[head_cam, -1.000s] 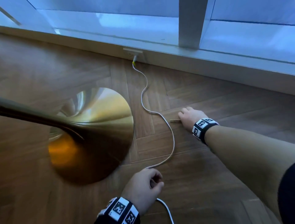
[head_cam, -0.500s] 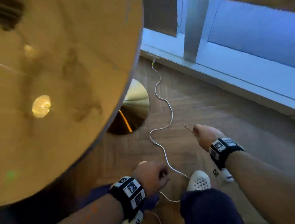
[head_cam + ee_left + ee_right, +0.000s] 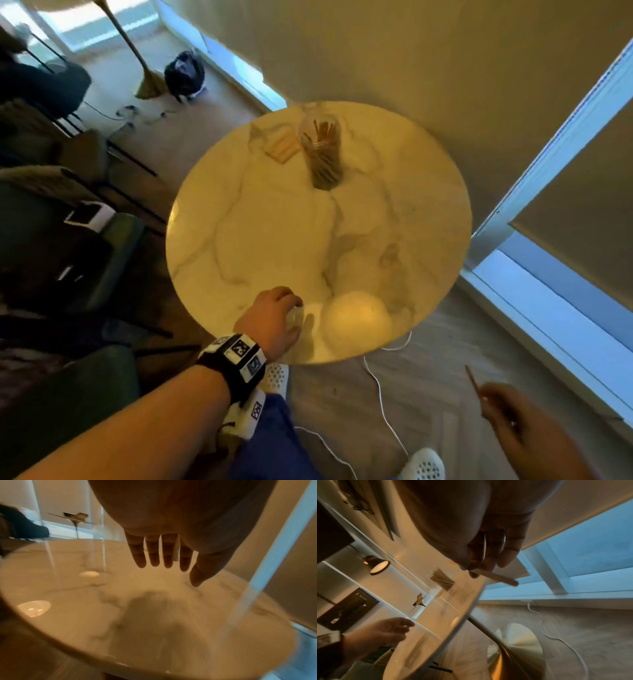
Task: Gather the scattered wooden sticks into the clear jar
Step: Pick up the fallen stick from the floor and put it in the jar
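The clear jar (image 3: 320, 150) stands upright at the far side of the round marble table (image 3: 239, 212), packed with wooden sticks. A few more sticks (image 3: 282, 149) lie flat just left of it. My right hand (image 3: 496, 404) is low at the bottom right, off the table and above the floor, pinching one wooden stick (image 3: 474, 380). The right wrist view shows that stick (image 3: 496, 576) held between thumb and fingers, with the jar (image 3: 442, 580) beyond. My left hand (image 3: 277, 315) is at the table's near edge, and its fingers (image 3: 154, 555) are straight and hold nothing.
A white cable (image 3: 380, 387) snakes over the wood floor by my white shoes (image 3: 423, 464). Dark chairs (image 3: 68, 240) crowd the left side. A brass floor lamp (image 3: 147, 85) and a black bag (image 3: 183, 73) stand at the back. A wall and window frame (image 3: 548, 164) are on the right.
The view rose from the floor under the table to its top. My right hand lifted the stick off the floor. My left hand moved from beside the cable to the table edge.
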Tool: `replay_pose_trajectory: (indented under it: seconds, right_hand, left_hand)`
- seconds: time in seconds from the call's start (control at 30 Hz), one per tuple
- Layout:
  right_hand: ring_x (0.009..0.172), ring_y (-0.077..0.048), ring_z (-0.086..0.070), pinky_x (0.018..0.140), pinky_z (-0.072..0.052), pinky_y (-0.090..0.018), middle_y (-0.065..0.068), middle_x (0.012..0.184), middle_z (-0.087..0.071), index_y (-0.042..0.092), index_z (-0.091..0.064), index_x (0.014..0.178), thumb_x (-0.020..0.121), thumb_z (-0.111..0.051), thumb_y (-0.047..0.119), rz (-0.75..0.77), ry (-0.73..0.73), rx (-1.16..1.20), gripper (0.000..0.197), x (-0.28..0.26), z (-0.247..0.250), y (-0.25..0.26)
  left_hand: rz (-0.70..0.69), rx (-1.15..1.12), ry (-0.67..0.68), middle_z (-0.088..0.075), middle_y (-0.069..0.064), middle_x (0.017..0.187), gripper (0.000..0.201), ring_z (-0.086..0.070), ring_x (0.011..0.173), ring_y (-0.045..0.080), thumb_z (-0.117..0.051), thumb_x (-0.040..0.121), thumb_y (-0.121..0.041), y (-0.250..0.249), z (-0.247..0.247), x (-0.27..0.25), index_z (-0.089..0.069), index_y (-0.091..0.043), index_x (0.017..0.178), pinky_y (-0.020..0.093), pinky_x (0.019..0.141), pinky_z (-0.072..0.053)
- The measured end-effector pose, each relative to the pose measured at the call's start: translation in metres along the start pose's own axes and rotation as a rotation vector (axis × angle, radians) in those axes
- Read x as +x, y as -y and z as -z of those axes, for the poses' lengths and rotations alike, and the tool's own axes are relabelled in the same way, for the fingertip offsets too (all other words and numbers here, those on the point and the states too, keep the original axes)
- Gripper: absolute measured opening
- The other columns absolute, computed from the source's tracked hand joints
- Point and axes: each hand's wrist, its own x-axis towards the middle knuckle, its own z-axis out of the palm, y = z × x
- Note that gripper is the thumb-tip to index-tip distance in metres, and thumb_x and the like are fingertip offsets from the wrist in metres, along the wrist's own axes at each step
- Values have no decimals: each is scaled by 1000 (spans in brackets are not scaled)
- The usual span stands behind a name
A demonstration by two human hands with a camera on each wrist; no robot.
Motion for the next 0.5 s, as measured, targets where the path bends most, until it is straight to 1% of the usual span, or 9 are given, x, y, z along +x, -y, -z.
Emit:
replay_pose_trajectory:
  seconds: [0.07, 0.13, 0.2, 0.27, 0.33, 0.4, 0.43, 0.5]
  right_hand:
    - [76, -1, -67, 70, -53, -27, 24, 84, -67, 52, -56, 93, 90, -75, 29, 28, 19, -15, 30, 9, 0, 57]
    - [71, 1, -67, 65, -52, -21, 18, 77, -69, 48, -55, 94, 92, -71, 29, 64, 15, -5, 25, 23, -6, 116]
    - [73, 2, -66, 61, -49, -15, 13, 73, -68, 44, -54, 92, 93, -72, 23, 116, -32, 31, 28, 42, -18, 176]
    - [77, 2, -65, 64, -51, -16, 16, 77, -68, 44, -53, 94, 92, -72, 19, 183, -93, 107, 32, 65, -34, 231]
    - [76, 0, -67, 65, -54, -22, 21, 84, -68, 49, -52, 108, 93, -71, 18, 231, -126, 185, 39, 86, -49, 279]
    - [74, -3, -68, 66, -54, -27, 22, 90, -67, 57, -44, 128, 95, -68, 19, 265, -144, 253, 56, 102, -59, 319]
    - [74, -4, -69, 67, -56, -28, 21, 93, -67, 59, -39, 135, 95, -67, 19, 273, -152, 285, 63, 108, -61, 335]
    - [74, -8, -70, 68, -58, -28, 18, 96, -67, 58, -31, 144, 93, -68, 17, 277, -178, 345, 75, 119, -58, 360]
  left_hand:
    - [87, 56, 63, -30, -2, 162, 66, -30, 145, 26, -69, 84, -38, 47, 11, 15, -44, -33, 146, 43, 112, -42]
    - [88, 105, 118, -18, -1, 166, 79, -22, 150, 27, -71, 81, -37, 89, 21, 28, -35, -34, 151, 44, 114, -39]
    - [40, 167, 174, -15, -2, 167, 80, -21, 151, 28, -70, 82, -34, 125, 30, 35, -32, -34, 152, 44, 114, -40]
    - [-11, 212, 272, -13, -4, 168, 78, -19, 151, 28, -66, 85, -28, 159, 43, 36, -29, -35, 153, 45, 115, -39]
    - [-90, 247, 384, -5, -9, 169, 80, -15, 153, 26, -64, 88, -23, 187, 53, 35, -24, -37, 156, 46, 118, -36]
    - [-175, 273, 459, 1, -11, 170, 84, -11, 154, 23, -64, 87, -20, 206, 62, 35, -21, -37, 157, 44, 120, -33]
    - [-210, 279, 478, 2, -12, 170, 85, -11, 154, 21, -65, 86, -21, 211, 66, 37, -22, -37, 157, 43, 121, -32]
    - [-256, 271, 507, -3, -12, 170, 76, -18, 152, 20, -64, 86, -26, 216, 72, 44, -32, -37, 154, 40, 120, -33]
